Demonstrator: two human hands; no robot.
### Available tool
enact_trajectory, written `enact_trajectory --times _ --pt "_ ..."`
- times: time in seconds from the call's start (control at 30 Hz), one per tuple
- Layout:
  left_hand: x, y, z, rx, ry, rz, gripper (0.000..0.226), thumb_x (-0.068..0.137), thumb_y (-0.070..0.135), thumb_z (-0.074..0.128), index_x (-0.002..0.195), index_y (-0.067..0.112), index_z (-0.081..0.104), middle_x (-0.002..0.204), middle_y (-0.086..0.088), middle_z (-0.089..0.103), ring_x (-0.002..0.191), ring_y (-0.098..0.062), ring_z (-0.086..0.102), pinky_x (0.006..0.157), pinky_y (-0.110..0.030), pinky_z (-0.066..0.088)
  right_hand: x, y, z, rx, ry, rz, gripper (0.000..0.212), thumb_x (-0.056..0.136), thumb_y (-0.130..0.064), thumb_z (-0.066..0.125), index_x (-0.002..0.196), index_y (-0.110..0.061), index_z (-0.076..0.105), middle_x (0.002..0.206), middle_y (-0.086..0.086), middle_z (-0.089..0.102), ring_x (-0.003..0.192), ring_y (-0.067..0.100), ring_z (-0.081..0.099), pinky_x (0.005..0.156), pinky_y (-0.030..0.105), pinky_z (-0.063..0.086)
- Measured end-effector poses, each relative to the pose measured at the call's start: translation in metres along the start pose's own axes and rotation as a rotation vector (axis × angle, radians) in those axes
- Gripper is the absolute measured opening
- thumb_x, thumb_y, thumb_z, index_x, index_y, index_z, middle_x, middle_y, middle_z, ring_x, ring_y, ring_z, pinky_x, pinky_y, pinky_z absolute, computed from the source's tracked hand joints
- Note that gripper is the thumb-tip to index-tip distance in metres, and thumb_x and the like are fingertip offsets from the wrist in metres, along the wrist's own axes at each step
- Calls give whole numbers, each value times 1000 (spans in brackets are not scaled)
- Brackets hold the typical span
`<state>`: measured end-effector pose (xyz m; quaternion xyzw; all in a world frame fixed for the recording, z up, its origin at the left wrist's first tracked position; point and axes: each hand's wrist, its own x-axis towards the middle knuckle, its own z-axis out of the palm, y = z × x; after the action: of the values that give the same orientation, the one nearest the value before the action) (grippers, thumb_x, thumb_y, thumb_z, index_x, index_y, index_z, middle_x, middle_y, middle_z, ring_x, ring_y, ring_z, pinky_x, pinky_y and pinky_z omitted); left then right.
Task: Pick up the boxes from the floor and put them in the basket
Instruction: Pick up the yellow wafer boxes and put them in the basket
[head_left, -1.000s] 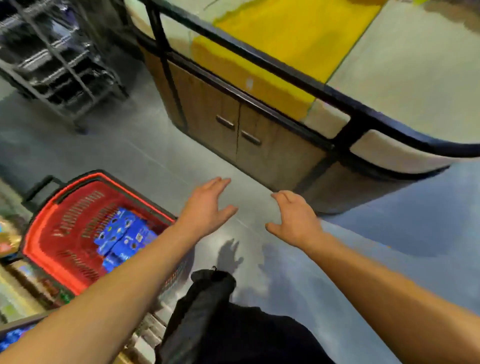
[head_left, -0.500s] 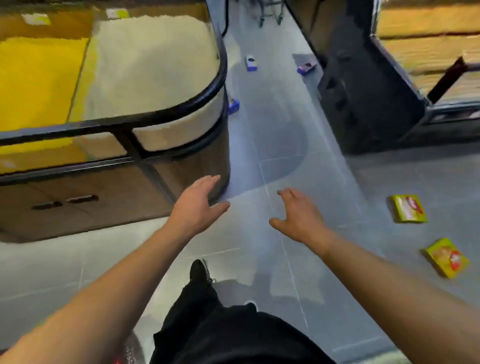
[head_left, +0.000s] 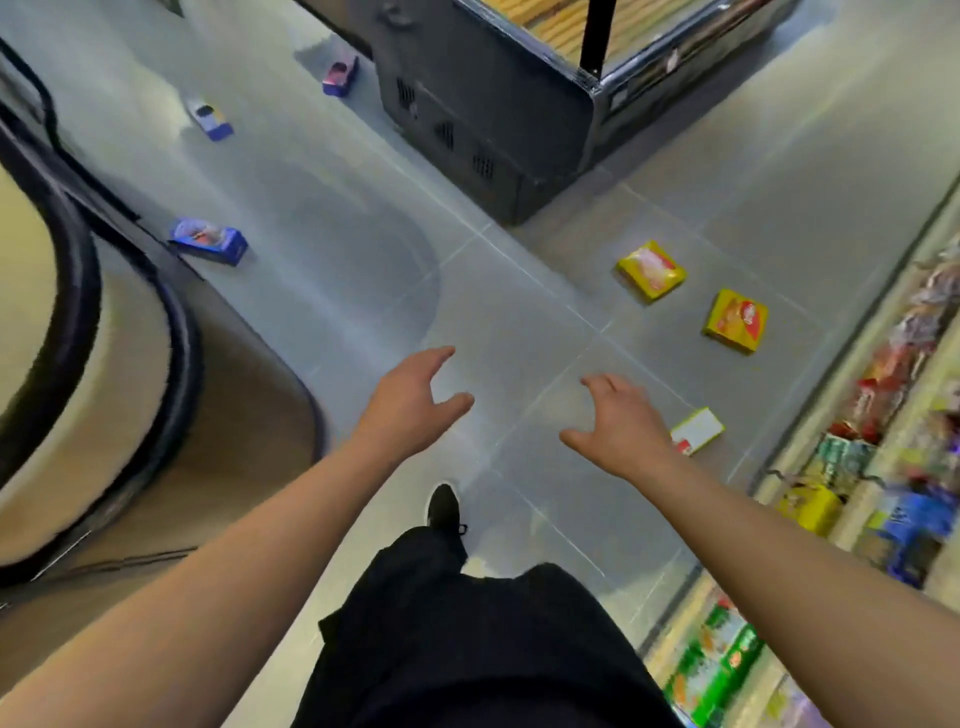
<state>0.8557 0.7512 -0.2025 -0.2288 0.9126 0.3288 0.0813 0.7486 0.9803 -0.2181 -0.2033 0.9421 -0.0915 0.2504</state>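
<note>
Both your hands are out in front, holding nothing: left hand (head_left: 410, 400) and right hand (head_left: 621, 426) with fingers loosely spread, apart from each other. Six boxes left on the floor (head_left: 519, 291): white box (head_left: 697, 431) just beside your right hand, two yellow boxes (head_left: 651, 270) (head_left: 735, 321) further out, blue box (head_left: 208, 240) by the rounded bin (head_left: 78, 332), two more (head_left: 210, 118) (head_left: 340, 77) far up the aisle. Basket not in view, so its contents can't be judged; plenty still to collect, by the look of it.

Open floor (head_left: 519, 291) between cabinet (head_left: 493, 104) and shelves (head_left: 883, 415)
</note>
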Motion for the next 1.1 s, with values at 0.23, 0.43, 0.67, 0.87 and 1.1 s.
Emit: enact_trajectory --times 0.23,0.43,0.67,0.87,1.1 --pt "93 68 43 129 -276 229 66 86 40 64 145 23 39 149 1 41 137 -18 38 111 -30 28 7 66 -9 174 49 323 78 76 -43 72 142 -14 42 141 9 45 129 32 43 107 36 36" --pt "152 159 107 224 -496 399 65 87 38 64 145 23 39 149 1 41 136 -18 39 110 -30 30 -3 159 -8 330 59 576 76 81 -43 69 146 -17 38 148 5 38 134 31 37 105 39 37" --pt "226 263 191 391 -626 486 67 87 40 64 146 23 36 150 0 40 136 -21 39 111 -35 32 27 284 -9 477 47 718 76 82 -45 69 145 -17 39 148 6 39 133 30 40 103 40 41" --pt "280 332 277 568 -775 567 72 87 42 63 149 22 31 154 -2 34 140 -23 33 113 -36 29 68 373 -10 576 -7 803 77 83 -45 68 147 -17 37 148 6 39 132 30 41 102 41 43" --pt "361 376 402 675 -909 666 78 82 46 66 149 27 31 156 -1 30 142 -23 30 114 -37 29 136 447 29 768 4 983 75 80 -43 70 144 -18 41 146 9 41 131 34 41 106 42 39"
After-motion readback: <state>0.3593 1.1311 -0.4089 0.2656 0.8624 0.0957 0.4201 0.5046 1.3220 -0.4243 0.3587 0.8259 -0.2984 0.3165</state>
